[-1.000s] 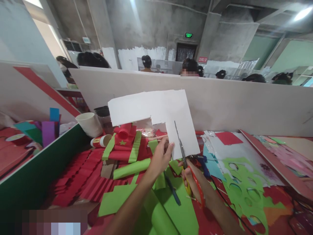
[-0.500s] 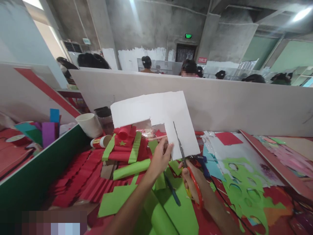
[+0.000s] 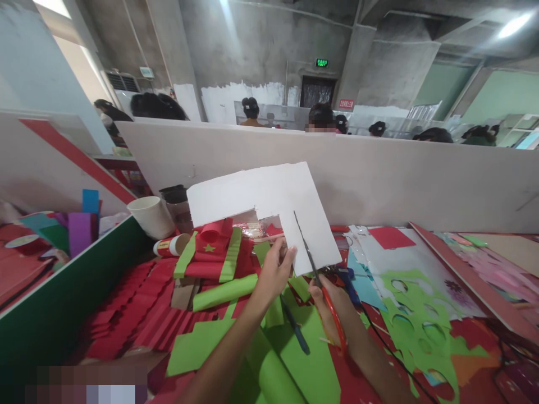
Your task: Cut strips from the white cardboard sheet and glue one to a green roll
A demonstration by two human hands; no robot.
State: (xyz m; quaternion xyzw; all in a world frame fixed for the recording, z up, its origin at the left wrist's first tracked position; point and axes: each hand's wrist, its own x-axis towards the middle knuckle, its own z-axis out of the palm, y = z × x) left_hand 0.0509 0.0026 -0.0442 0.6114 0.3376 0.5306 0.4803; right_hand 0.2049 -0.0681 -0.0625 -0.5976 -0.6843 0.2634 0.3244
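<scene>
My left hand pinches the lower edge of an L-shaped white sheet of paper, held upright above the table. My right hand is closed round the red handles of a pair of scissors. The blades run up into the paper's lower right leg, partway along a cut. Green paper sheets lie under both forearms.
Folded red paper and green strips cover the table. A white paper cup and a glue stick stand at the left. Green paper with round cut-outs lies at the right. A grey partition stands behind; other people sit beyond it.
The white paper has tilted and shifted slightly up and left. The scissor blades have moved a little further up into the cut.
</scene>
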